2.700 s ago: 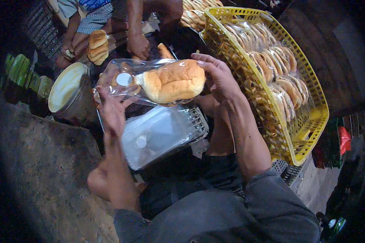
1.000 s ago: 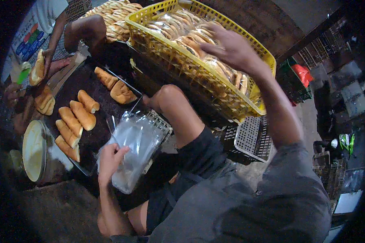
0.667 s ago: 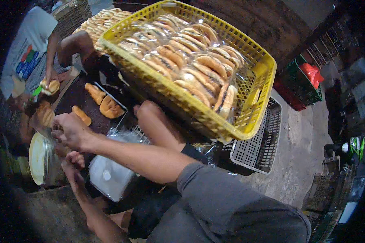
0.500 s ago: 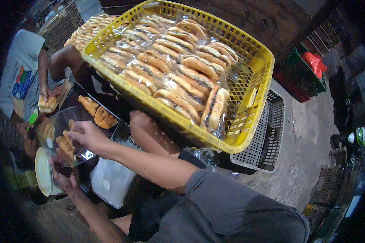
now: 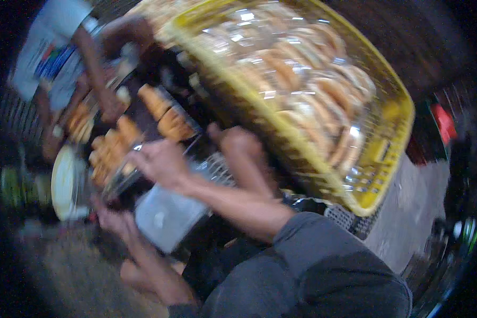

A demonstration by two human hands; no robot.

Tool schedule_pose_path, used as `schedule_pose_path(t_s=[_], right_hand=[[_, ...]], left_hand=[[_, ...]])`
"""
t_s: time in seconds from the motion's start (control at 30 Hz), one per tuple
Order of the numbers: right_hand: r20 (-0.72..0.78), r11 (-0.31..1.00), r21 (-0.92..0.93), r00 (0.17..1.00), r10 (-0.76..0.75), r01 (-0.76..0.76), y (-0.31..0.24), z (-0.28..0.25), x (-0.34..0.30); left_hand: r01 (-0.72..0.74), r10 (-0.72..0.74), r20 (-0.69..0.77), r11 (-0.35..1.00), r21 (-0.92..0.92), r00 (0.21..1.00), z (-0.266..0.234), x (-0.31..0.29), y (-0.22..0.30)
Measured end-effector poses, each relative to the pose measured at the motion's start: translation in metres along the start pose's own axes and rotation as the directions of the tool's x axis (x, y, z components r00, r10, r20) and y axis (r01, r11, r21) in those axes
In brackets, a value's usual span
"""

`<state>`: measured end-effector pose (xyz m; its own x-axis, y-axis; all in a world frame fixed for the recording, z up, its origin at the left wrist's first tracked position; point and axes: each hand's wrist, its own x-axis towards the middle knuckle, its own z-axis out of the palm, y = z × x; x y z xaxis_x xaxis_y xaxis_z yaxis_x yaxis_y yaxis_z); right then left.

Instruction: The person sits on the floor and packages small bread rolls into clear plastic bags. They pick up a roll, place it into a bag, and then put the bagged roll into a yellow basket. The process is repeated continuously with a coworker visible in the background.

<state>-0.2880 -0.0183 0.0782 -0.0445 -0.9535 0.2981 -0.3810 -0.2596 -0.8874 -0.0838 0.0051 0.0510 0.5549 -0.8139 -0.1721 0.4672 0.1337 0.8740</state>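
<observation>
Motion blur smears both of my hands. My right hand (image 5: 161, 163) reaches across to the near edge of a group of golden-brown buns (image 5: 108, 153), its fingertips close to them; what it holds, if anything, is unclear. Lower down, my left hand (image 5: 115, 220) is just below the bun tray, its fingers too blurred to read. Between my forearms lies a stack of clear plastic bags (image 5: 169, 214). More buns (image 5: 167, 114) sit in a row beyond my right hand. Left of the buns stands a round tub (image 5: 68, 183) with a pale top.
A large yellow crate (image 5: 387, 175) full of bagged filled buns (image 5: 302, 79) looms over the right side. A co-worker's arm (image 5: 98, 79) reaches in from upper left. A red item (image 5: 442, 123) and grey floor (image 5: 408, 196) show at right.
The view has shifted, so the scene sits farther right. The clear bag with buns between my hands no longer shows. My hands are farther apart, and the co-worker's arm reaches closer to the buns.
</observation>
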Motion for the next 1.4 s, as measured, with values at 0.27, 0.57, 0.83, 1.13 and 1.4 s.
schedule_pose_path(t_s=[0.27, 0.57, 0.83, 1.13, 1.4], right_hand=[[0.124, 0.872, -0.414, 0.965, -0.232, 0.263, 0.069, 0.06, 0.041], [0.057, 0.83, -0.558, 0.998, 0.024, 0.012, 0.091, 0.112, 0.078], [0.424, 0.897, 0.198, 0.86, 0.285, -0.395, 0.002, -0.072, 0.089], [0.488, 0.848, 0.393, 0.862, 0.136, -0.356, -0.038, -0.009, 0.053], [0.172, 0.792, -0.277, 0.839, -0.515, 0.543, -0.062, 0.003, -0.007]], left_hand=[[-0.081, 0.113, -0.22, 0.985, 0.153, 0.969, -0.04, 0.057, -0.003], [-0.19, 0.224, -0.225, 0.968, 0.163, 0.948, -0.055, 0.099, -0.026], [-0.34, 0.341, 0.027, 0.924, 0.174, 0.94, -0.05, 0.098, -0.018], [0.01, 0.034, 0.43, 0.995, -0.1, 0.902, 0.016, -0.005, -0.013], [0.329, -0.133, 0.359, 0.754, -0.568, 0.924, 0.006, -0.011, -0.015]])
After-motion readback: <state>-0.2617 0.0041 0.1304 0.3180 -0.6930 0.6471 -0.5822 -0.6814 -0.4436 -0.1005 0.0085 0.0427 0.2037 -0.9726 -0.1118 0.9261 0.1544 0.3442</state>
